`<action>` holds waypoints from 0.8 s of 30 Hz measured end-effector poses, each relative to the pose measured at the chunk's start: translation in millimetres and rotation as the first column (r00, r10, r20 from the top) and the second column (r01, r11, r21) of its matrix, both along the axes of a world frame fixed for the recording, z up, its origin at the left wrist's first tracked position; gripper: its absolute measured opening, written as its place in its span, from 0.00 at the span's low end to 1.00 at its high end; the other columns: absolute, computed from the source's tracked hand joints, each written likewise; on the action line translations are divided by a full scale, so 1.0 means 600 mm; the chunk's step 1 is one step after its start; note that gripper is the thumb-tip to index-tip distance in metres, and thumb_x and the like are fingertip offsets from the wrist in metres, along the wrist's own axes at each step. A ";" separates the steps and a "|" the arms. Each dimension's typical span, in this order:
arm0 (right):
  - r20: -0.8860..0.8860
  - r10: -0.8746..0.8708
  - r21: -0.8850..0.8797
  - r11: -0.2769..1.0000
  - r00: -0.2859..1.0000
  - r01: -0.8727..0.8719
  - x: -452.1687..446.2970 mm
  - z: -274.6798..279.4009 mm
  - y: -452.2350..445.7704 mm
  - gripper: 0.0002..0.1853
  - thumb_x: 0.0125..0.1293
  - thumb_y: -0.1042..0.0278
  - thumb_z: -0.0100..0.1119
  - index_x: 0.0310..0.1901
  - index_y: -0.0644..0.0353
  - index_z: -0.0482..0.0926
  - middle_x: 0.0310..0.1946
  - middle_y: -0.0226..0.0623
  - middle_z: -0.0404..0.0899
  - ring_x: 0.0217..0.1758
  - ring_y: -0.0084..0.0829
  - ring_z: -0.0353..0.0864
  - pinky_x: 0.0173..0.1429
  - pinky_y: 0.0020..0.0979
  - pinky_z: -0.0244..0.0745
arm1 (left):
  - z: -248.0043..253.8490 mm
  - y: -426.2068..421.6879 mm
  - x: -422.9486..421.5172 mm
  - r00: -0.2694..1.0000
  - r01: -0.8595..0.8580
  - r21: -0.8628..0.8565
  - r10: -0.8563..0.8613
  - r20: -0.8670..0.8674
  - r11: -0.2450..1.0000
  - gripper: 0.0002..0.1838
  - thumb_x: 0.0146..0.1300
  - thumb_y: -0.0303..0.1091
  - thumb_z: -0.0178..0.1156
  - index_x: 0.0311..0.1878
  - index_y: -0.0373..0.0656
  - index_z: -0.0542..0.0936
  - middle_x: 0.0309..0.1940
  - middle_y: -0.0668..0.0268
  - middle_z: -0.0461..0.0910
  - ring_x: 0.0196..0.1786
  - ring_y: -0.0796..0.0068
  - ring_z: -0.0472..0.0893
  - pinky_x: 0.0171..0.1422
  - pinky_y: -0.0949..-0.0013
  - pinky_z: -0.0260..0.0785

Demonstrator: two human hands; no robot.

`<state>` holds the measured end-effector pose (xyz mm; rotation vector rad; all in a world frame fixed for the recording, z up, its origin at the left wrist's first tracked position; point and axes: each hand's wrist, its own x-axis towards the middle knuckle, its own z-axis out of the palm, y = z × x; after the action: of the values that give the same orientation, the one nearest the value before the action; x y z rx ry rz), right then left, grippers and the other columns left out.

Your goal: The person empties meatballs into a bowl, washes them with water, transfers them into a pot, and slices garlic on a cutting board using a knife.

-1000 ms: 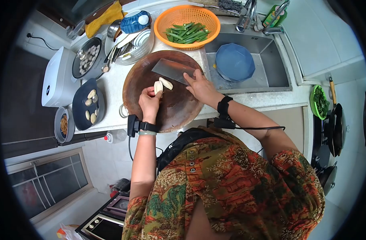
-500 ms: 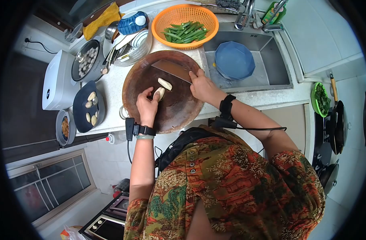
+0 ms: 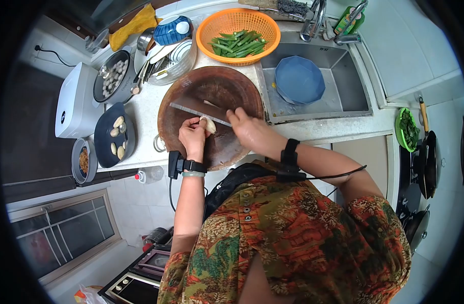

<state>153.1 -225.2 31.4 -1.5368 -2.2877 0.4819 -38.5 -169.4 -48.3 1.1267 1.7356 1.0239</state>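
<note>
On the round wooden cutting board (image 3: 227, 149), my left hand (image 3: 193, 138) pinches a pale, oblong food piece (image 3: 210, 126) against the wood. My right hand (image 3: 250, 130) grips a cleaver (image 3: 197, 112), its fingers wrapped round the handle end. The blade is turned on edge and its left part points to the board's upper left. It lies right behind the held piece, at or very near its top; contact cannot be made out. Another pale piece (image 3: 210, 104) shows partly behind the blade.
An orange basket (image 3: 204, 30) of green pods stands behind the board. Right of it, the sink (image 3: 346, 76) holds a blue basin (image 3: 299, 80). At left are a dark dish (image 3: 106, 147) with pale pieces, a pot (image 3: 126, 91) and a white appliance (image 3: 75, 104).
The cleaver has come down from the back of the board to the held piece, and my right hand has moved nearer to my left hand. The view has shifted slightly.
</note>
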 end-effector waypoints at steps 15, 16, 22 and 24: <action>0.170 0.170 -0.090 0.984 0.971 -0.156 -0.018 -0.021 -0.017 0.19 0.57 0.80 0.51 0.52 0.75 0.65 0.40 0.54 0.73 0.34 0.50 0.84 0.37 0.41 0.82 | -0.030 -0.002 0.000 0.977 -0.096 -0.035 0.101 0.189 0.995 0.07 0.56 0.22 0.63 0.33 0.30 0.75 0.27 0.60 0.79 0.25 0.72 0.82 0.25 0.70 0.79; 0.170 0.172 -0.093 0.983 0.970 -0.157 -0.018 -0.019 -0.018 0.19 0.57 0.80 0.51 0.52 0.75 0.65 0.40 0.54 0.73 0.34 0.50 0.84 0.37 0.41 0.82 | -0.033 -0.003 0.000 0.980 -0.091 -0.008 0.091 0.174 0.996 0.07 0.56 0.22 0.63 0.33 0.30 0.75 0.27 0.61 0.79 0.25 0.73 0.82 0.24 0.71 0.78; 0.190 0.214 -0.071 0.976 0.958 -0.204 -0.019 -0.007 -0.014 0.15 0.57 0.80 0.51 0.46 0.75 0.68 0.38 0.53 0.74 0.32 0.48 0.84 0.35 0.40 0.82 | -0.033 -0.005 -0.001 0.978 -0.094 -0.038 0.099 0.184 0.995 0.08 0.56 0.23 0.64 0.34 0.30 0.75 0.27 0.62 0.78 0.26 0.74 0.81 0.24 0.71 0.78; 0.174 0.219 -0.039 0.976 0.960 -0.216 -0.018 -0.006 -0.010 0.12 0.57 0.80 0.51 0.43 0.74 0.69 0.36 0.52 0.75 0.32 0.48 0.84 0.34 0.39 0.82 | -0.018 -0.006 0.005 0.979 -0.104 -0.040 0.109 0.175 0.994 0.07 0.56 0.23 0.64 0.34 0.30 0.75 0.27 0.62 0.78 0.26 0.73 0.81 0.24 0.70 0.78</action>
<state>142.2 -231.1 27.9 -1.3936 -2.6136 0.4401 -35.7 -173.3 -59.0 0.9030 1.6778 1.1235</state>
